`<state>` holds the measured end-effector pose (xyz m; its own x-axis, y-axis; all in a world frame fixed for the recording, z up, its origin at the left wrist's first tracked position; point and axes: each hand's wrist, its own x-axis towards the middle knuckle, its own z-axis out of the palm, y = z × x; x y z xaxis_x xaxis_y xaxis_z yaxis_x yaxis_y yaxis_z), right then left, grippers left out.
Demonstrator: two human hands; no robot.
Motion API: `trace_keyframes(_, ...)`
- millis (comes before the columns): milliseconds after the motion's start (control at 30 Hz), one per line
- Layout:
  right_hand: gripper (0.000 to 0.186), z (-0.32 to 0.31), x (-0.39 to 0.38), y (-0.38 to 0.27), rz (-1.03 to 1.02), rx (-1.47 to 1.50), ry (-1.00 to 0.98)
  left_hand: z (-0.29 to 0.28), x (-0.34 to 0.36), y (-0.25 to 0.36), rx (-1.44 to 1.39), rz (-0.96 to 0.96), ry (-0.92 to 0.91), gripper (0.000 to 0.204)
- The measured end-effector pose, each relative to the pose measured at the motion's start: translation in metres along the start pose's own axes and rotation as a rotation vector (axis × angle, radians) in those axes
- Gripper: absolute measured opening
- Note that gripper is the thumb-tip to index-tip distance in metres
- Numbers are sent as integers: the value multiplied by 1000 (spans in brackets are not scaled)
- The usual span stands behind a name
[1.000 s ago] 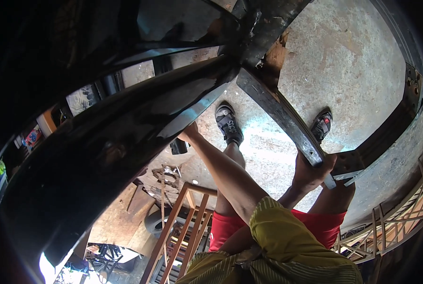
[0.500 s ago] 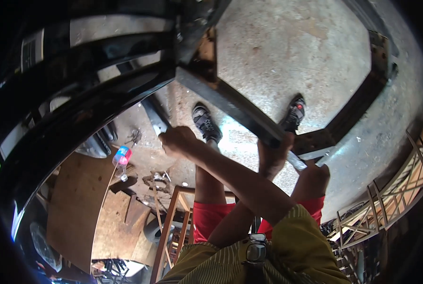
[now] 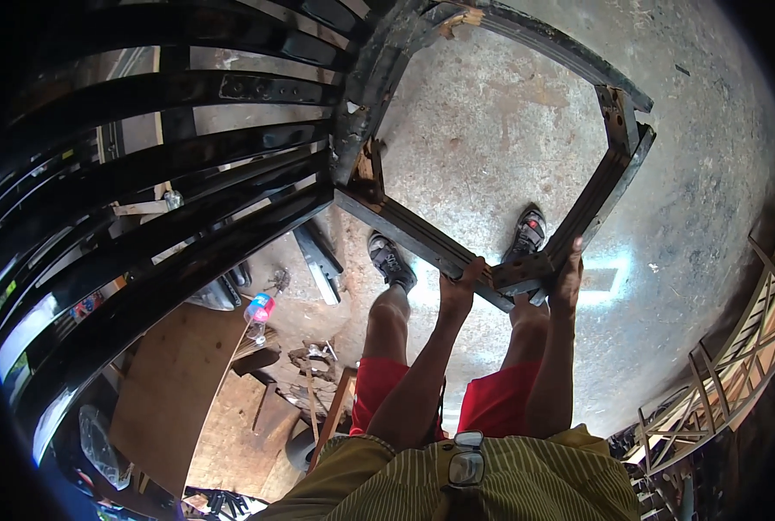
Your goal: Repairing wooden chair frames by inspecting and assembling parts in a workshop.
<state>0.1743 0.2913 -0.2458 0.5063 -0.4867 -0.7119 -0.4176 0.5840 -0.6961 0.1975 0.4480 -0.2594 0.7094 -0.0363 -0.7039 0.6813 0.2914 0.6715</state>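
Note:
A dark wooden chair frame [image 3: 418,236] fills the upper half of the view. Its rails form a many-sided ring, with bare brown wood and holes on the inner corner blocks. Long glossy black slats [image 3: 170,148] run off to the left from it. My left hand [image 3: 459,286] is closed over the near rail, close to the near corner. On the other side of that corner, my right hand [image 3: 567,276] grips the right-hand rail, fingers along its outer side. The corner block [image 3: 523,271] lies between both hands. The undersides of both grips are hidden.
Below the ring are my two shoes [image 3: 392,260] on the concrete floor [image 3: 492,113]. At left lie brown boards [image 3: 175,382], a plastic bottle [image 3: 259,314] and a dark bar with a pale edge [image 3: 320,260]. Slatted wooden frames [image 3: 717,391] stand at right.
My arms were crossed; now they are uncrossed. My right hand has gone from a dark bar at the left to the right-hand rail. The chair frame has shifted, showing more of its ring and slats.

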Motion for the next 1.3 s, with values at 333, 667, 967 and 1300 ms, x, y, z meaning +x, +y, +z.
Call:
trace_keyframes(333, 42, -17, 25, 12, 39, 180, -54, -141, -60, 179, -22, 333, 85, 50)
trace_keyframes(667, 16, -13, 24, 0, -10, -97, 22, -73, -119, 363, -15, 774, -250, 50)
trace_keyframes(967, 21, -13, 26, -31, -215, -198, -46, -46, -135, 386, -188, 904, -469, 60)
trace_keyframes(1300, 15, -44, 59, -83, -220, -394, -34, -68, -160, 379, 70, 1074, 110, 47)
